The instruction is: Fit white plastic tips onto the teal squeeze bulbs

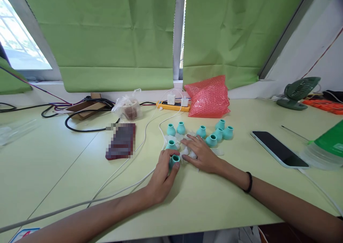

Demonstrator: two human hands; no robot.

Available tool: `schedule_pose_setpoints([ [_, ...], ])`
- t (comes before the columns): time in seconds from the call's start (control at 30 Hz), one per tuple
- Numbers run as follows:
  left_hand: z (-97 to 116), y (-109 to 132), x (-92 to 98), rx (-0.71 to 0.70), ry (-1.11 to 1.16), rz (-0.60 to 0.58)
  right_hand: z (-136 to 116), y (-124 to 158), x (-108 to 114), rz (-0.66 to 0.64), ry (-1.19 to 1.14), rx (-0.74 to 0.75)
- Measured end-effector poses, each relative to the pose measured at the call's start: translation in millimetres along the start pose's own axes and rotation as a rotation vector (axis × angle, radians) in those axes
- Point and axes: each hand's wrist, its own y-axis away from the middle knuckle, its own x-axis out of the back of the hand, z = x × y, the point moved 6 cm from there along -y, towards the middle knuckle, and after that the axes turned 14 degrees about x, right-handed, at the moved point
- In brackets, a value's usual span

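Note:
My left hand is closed round a small teal vase-shaped piece, thumb on one side and fingers on the other, its round opening facing up. My right hand lies with fingers spread over a heap of small translucent white pieces, partly covering them. Just beyond my left hand stands another teal piece. Two more, one of them a teal piece, stand behind the heap. To the right of my right fingers several others cluster, among them a teal piece.
At the back are an orange power strip, a red bubble-wrap bag and a clear bag. White cables cross the table. A phone and a green-and-clear container lie right; a dark red phone-like object lies left.

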Motion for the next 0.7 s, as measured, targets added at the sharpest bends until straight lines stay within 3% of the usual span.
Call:
schedule_pose_setpoints([
  [0.2, 0.9, -0.2, 0.3, -0.017, 0.011, 0.0, -2.8, -0.7, 5.2, 0.094, 0.009, 0.037],
  [0.37, 1.6, 0.3, -0.6, -0.025, 0.005, -0.013, -12.7, -2.4, 0.8, -0.1, -0.037, 0.18],
  [0.47, 1.6, 0.4, -0.5, -0.029, 0.004, -0.011, -11.2, -2.3, -1.3, -0.114, -0.036, 0.152],
  [0.7, 3.4, 0.6, 1.0, -0.04, -0.002, 0.003, -2.6, 0.4, 2.5, 0.059, 0.073, -0.017],
])
